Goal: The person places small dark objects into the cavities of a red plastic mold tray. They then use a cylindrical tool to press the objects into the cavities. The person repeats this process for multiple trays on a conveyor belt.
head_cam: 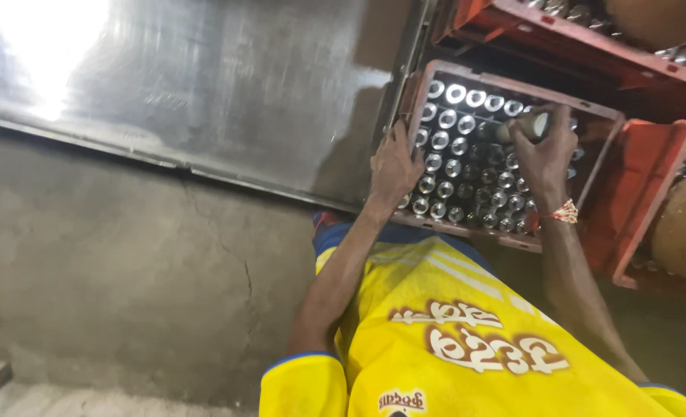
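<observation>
My left hand (394,166) rests on the near-left edge of the red crate (513,83), my right hand (545,154) grips a bottle (530,127) at its far middle. Capped bottles (466,166) fill nearly every cell, leaving no gaps between. More red crates (636,193) crowd the right edge and far side; a steel sheet (227,100) walls the left.

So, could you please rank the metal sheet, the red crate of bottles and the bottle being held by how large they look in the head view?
1. Metal sheet
2. Red crate
3. Bottle held in the right hand, by far the smallest
</observation>
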{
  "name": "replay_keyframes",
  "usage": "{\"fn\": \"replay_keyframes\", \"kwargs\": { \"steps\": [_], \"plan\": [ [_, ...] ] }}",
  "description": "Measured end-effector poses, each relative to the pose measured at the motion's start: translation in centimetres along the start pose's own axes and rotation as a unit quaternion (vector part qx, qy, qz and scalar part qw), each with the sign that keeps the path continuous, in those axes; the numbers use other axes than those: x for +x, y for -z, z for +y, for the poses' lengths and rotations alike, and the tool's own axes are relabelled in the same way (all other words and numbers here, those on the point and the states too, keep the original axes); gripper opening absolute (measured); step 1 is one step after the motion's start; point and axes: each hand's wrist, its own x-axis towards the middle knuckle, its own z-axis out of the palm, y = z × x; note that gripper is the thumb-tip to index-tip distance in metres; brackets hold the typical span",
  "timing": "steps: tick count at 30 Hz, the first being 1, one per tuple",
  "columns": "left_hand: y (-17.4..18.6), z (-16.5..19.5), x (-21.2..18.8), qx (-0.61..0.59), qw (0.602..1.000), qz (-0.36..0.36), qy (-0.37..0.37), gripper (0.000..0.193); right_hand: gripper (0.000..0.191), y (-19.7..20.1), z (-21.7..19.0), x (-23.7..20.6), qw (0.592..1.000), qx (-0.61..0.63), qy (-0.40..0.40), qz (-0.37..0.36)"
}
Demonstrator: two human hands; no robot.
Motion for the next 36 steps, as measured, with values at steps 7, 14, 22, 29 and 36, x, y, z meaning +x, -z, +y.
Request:
{"fn": "replay_keyframes", "kwargs": {
  "steps": [7,14,22,29,36],
  "plan": [
    [0.4,-0.1,-0.1,-0.010,0.998,0.054,-0.039,0.064,0.030,-2.4,-1.2,0.0,0.996,-0.059,0.051,0.038],
    [1.0,0.2,-0.2,-0.003,0.998,0.053,-0.019,0.054,0.030,-3.7,-3.6,0.6,0.981,0.186,-0.021,0.042],
    [0.3,-0.8,-0.3,-0.027,0.996,0.074,-0.041,0.052,0.026,-4.6,-6.5,0.9,0.972,0.230,0.042,0.002],
    [-0.2,-1.0,0.0,-0.019,0.996,0.074,-0.042,0.061,0.023,-6.5,-7.3,2.4,0.983,0.179,0.033,-0.031],
    [0.7,-1.0,-0.9,-0.052,0.998,0.047,-0.007,0.073,0.026,-7.9,-7.5,2.6,0.989,0.039,0.113,-0.092]
  ]
}}
